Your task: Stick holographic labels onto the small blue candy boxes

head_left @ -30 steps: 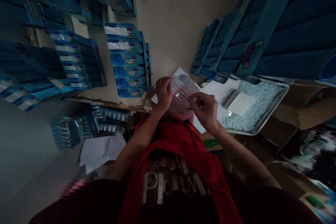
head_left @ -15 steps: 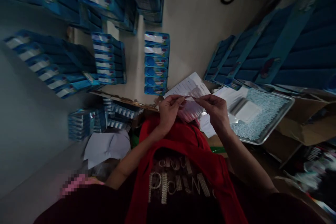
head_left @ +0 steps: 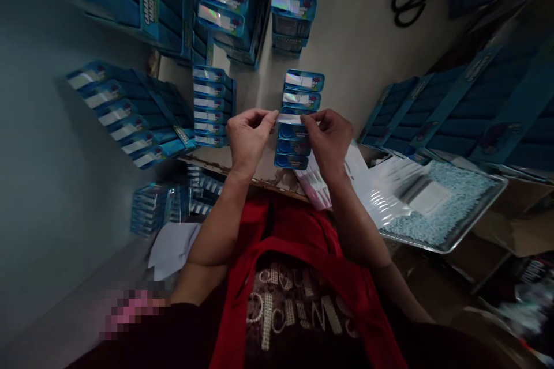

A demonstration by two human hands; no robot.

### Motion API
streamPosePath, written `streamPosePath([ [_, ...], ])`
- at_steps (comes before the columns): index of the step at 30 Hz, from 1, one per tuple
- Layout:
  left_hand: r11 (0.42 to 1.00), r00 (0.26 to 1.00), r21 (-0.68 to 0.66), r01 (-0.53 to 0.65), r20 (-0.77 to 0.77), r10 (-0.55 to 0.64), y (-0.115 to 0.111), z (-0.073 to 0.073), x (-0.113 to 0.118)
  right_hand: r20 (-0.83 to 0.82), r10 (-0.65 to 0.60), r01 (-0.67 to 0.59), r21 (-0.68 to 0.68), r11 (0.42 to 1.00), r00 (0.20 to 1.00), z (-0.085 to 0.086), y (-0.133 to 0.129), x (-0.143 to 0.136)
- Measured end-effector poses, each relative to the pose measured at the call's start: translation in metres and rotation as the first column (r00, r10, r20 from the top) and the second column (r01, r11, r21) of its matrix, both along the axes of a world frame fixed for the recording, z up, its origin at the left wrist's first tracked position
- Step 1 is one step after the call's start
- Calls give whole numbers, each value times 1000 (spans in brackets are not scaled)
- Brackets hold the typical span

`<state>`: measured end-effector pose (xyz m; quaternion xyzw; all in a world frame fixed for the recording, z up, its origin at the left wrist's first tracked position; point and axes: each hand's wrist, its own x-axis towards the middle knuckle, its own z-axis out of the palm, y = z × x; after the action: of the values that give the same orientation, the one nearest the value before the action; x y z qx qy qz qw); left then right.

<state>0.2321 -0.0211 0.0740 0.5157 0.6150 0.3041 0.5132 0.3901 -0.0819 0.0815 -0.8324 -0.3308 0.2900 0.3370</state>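
Stretched between my two hands is a narrow white sticker strip (head_left: pixel 289 119). My left hand (head_left: pixel 251 135) pinches its left end, and my right hand (head_left: pixel 328 137) pinches the right end. The strip lies across or just above a row of small blue packs (head_left: pixel 293 146) on the table; whether it touches them I cannot tell. The two packs at the far end of that row bear white strips, while the nearer ones show bare blue tops. Below my right hand, a sheet of white labels (head_left: pixel 315 184) is partly hidden by the hand and wrist.
Stacks of blue boxes stand at the left (head_left: pixel 130 109), at the back (head_left: pixel 225 6) and along the right (head_left: pixel 437 104). Black scissors (head_left: pixel 409 6) lie at the back right. A metal tray (head_left: pixel 465 236) of pale blue pellets sits at the right, near the table (head_left: pixel 350 40).
Both hands have moved forward from the label sheet to the row of blue packs, with the strip now held taut between them. The view has shifted, so things appear further right.
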Motion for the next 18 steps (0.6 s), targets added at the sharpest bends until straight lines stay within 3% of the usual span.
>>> streamPosePath([
  [4,1000,1000,-2,24,13,-24,7,-12,-2,45,25,-24,-15,1000,999,-11,8,2],
  [12,997,997,-77,29,72,-23,12,-25,-1,14,28,-27,-39,999,1000,-14,9,0],
  [18,962,972,-271,-30,215,91,7,-35,6,-56,12,-14,-32,999,998,-29,9,9],
])
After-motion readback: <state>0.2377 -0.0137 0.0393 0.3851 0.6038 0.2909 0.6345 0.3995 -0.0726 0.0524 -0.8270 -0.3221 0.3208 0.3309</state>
